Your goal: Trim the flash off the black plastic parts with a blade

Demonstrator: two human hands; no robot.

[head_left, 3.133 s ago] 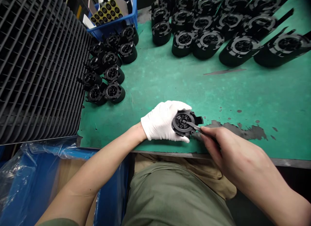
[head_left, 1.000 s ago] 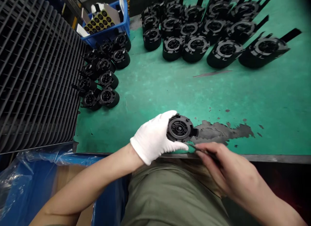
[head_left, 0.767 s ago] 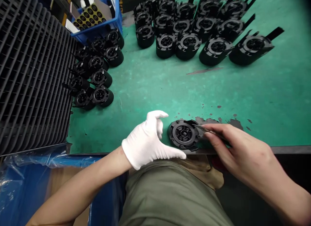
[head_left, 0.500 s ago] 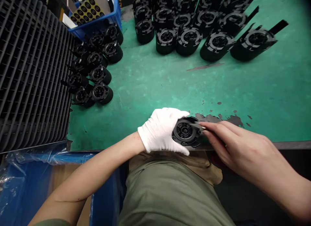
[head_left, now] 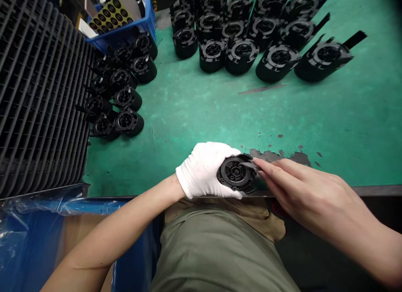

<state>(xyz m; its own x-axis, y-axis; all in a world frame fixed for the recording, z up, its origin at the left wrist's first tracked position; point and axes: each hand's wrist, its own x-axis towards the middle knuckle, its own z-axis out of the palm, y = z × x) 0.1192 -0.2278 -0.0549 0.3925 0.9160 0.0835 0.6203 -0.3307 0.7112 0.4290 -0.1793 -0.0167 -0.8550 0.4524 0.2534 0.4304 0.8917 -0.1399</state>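
small metal tool (head_left: 250,164): mostly hidden inside the right hand (head_left: 301,187); kind too small to tell.
black plastic part (head_left: 235,173): underside hidden by the white-gloved left hand (head_left: 204,170).
blue crate (head_left: 119,38): cut off by the top edge.

Nothing legible in view. The yellow sheet (head_left: 109,15) in the blue plastic crate (head_left: 121,37) has rows of round black marks, but no characters I can read. The black moulded parts (head_left: 241,56) show no readable marking either; any fine print would be too small to tell.
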